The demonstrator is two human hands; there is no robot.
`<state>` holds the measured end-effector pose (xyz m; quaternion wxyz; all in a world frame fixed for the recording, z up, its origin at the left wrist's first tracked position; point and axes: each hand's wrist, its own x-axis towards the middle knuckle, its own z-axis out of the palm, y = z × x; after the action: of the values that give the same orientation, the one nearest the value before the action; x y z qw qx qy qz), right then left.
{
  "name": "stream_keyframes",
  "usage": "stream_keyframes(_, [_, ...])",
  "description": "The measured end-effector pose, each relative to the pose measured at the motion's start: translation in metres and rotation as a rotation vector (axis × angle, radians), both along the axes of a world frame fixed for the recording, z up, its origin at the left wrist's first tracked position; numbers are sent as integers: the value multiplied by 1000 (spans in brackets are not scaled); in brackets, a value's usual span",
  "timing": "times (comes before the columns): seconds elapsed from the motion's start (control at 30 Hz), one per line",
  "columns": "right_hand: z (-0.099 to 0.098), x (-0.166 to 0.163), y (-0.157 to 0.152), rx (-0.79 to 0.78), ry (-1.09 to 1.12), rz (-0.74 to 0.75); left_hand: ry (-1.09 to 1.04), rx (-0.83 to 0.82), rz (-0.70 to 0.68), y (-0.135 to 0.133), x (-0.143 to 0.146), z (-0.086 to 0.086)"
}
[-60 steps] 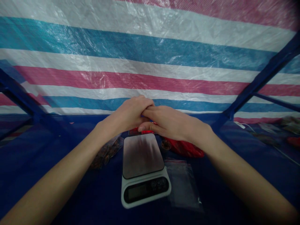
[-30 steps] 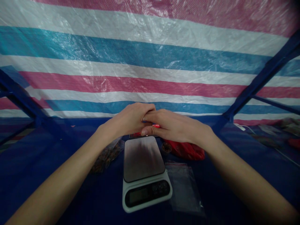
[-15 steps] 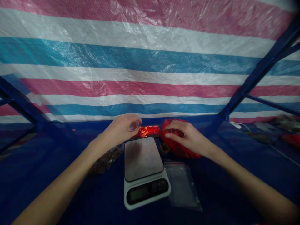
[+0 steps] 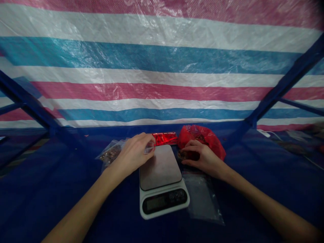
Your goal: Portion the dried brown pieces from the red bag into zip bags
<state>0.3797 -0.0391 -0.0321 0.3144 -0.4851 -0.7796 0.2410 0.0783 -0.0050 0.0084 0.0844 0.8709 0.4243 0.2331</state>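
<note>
My left hand is curled around a small clear plastic bag at the far left corner of a white kitchen scale with a steel plate. My right hand rests at the mouth of a red plastic bag just right of the scale, fingers bent onto dark brown pieces spilling from it. What the fingers grip there is hidden. Both hands are low over the blue cloth.
A red phone-like object lies behind the scale. Clear bags with brown contents sit to the left, flat empty clear bags to the right. A striped tarp wall rises behind, with blue frame bars at both sides.
My hands, clasped together above the scale, have parted. The left kept the small clear bag and dropped to the scale's corner; the right moved to the red bag's mouth.
</note>
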Motion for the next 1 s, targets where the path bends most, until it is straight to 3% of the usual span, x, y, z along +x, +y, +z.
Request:
stream_keyframes(0.23, [16, -15, 1, -53, 331, -24, -151, -48, -16, -3, 4, -5])
stream_keyframes(0.47, [25, -54, 3, -148, 538, 162, -241, -63, -31, -6, 9, -4])
stream_keyframes(0.67, [31, -70, 9, -57, 512, 216, -192, -93, 23, -7, 11, -2])
stream_keyframes(1.0, [55, -76, 7, 69, 251, 157, -217, -107, 74, -7, 12, -2])
